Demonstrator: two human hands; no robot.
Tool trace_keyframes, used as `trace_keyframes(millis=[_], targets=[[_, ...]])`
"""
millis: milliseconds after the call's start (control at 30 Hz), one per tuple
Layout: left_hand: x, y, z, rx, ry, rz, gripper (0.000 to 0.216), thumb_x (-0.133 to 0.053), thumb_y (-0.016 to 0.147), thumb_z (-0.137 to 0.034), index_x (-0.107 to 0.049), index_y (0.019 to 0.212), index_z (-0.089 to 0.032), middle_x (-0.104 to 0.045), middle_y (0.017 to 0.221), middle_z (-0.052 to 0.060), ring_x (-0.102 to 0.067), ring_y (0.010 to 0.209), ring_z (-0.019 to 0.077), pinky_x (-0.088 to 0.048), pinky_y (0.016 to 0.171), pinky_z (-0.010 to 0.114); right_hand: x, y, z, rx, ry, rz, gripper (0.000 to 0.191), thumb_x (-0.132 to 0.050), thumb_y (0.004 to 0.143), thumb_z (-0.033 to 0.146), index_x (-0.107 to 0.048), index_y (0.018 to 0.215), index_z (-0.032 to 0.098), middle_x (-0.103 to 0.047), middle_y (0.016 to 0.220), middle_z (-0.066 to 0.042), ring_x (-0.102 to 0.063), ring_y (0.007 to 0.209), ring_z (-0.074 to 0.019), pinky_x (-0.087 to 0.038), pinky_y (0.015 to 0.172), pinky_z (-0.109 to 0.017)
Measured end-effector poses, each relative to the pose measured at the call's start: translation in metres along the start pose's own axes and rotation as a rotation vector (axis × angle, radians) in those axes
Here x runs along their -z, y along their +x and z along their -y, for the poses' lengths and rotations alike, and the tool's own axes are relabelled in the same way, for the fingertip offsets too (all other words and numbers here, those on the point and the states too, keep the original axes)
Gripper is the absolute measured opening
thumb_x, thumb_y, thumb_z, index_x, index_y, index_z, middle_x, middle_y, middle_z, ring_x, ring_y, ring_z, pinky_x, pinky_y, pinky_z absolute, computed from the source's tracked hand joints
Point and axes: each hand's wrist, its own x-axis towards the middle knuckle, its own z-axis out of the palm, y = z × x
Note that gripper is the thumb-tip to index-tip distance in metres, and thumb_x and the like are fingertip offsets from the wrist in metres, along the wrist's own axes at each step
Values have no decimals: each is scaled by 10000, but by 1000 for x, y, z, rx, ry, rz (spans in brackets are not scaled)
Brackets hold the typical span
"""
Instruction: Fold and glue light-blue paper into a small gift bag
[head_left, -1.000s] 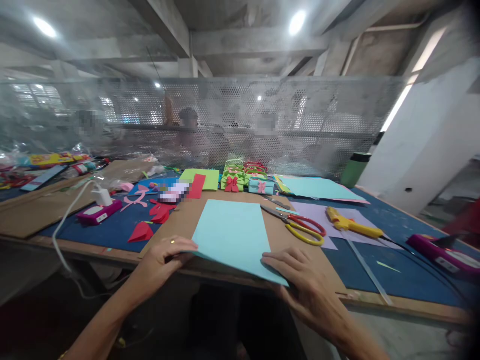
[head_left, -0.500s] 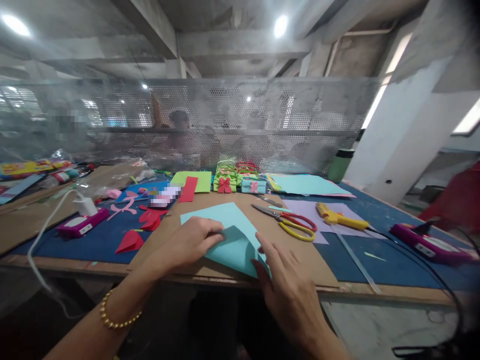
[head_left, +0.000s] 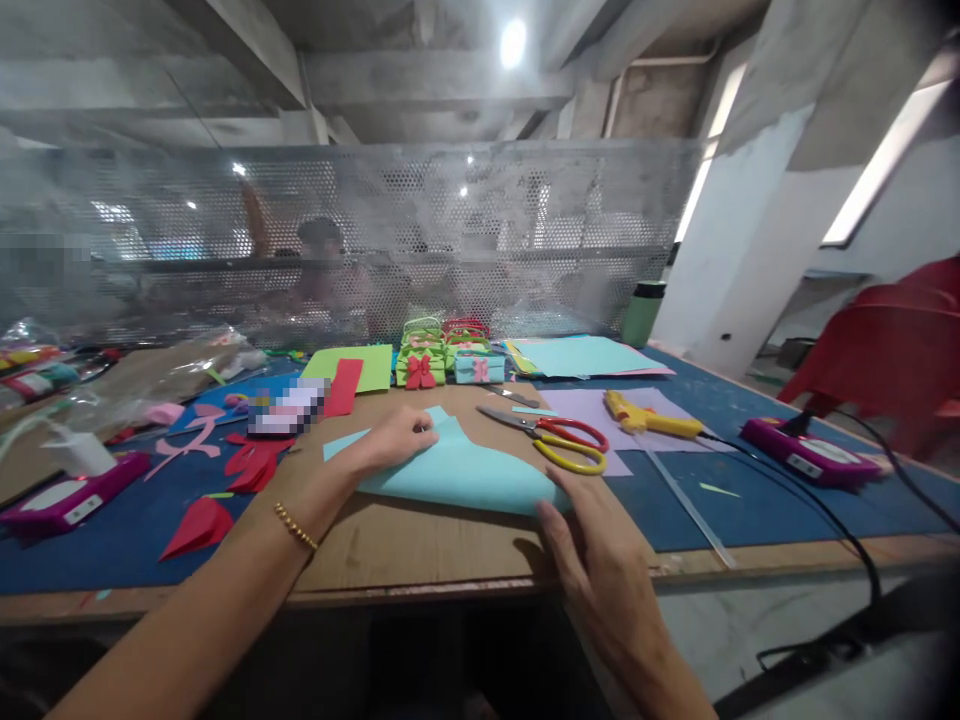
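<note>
A light blue sheet of paper point(head_left: 457, 470) is folded over on itself, its upper layer curving loosely above a brown cardboard sheet point(head_left: 390, 555). With curled fingers, my left hand point(head_left: 394, 440) holds a corner of the fold near the sheet's upper edge. At the right end, the thumb and fingers of my right hand point(head_left: 600, 550) close around the paper's edge. Scissors point(head_left: 566, 440) with red and yellow handles lie just beyond the right hand, blades pointing left. Close behind them are a small knife-like blade point(head_left: 519, 397) and a thin blue paper strip point(head_left: 534, 411).
On the right are a yellow glue gun point(head_left: 652, 418), lilac paper point(head_left: 615, 462), a clear stick point(head_left: 690, 508) and a purple power strip point(head_left: 806, 452). Small paper bags point(head_left: 420, 370) stand behind. Red paper pieces point(head_left: 199, 527) and a phone point(head_left: 289, 408) lie left. A green bottle point(head_left: 643, 315) stands back right.
The blue paper's right part has swung toward me and now bows into a curve. My left hand has moved up to the corner; my right hand has shifted right. The view has turned right.
</note>
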Motion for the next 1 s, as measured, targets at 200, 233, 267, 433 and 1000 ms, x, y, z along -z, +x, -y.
trace_keyframes(millis=[200,233,267,433,1000], targets=[[-9,10,6,26,11,10,254,-521,765,-395,-481,619,-192,-444,630,-33,-425,625,136,-279,569,260,-6,-17,-1,115,-90,61,461,-569,944,230,-499,1391,143,-526,1367,-189,-542,1169,-305,-500,905,-459],[-11,10,6,32,15,3,253,-521,769,-404,-504,636,-190,-466,644,-27,-443,640,144,-291,578,261,-6,-20,0,125,-101,65,432,-576,939,216,-526,1361,141,-546,1336,-188,-550,1134,-305,-500,888,-463],[-12,11,6,40,21,-5,252,-522,772,-412,-530,657,-188,-485,655,-21,-457,653,151,-300,587,263,-6,-23,1,131,-105,57,405,-580,933,199,-547,1332,134,-566,1303,-187,-553,1106,-303,-498,877,-464],[-14,6,-1,96,60,-24,274,-539,780,-436,-633,820,-182,-539,684,-8,-493,661,172,-314,601,276,-4,-38,-1,147,-100,23,391,-586,916,146,-573,1303,94,-568,1268,-192,-535,1108,-295,-477,890,-444],[-12,-4,-15,144,117,-36,278,-544,806,-417,-659,931,-198,-563,716,-10,-518,671,176,-320,613,280,-6,-53,-10,178,-110,26,467,-591,903,125,-558,1369,116,-557,1281,-175,-534,1147,-285,-461,949,-420]])
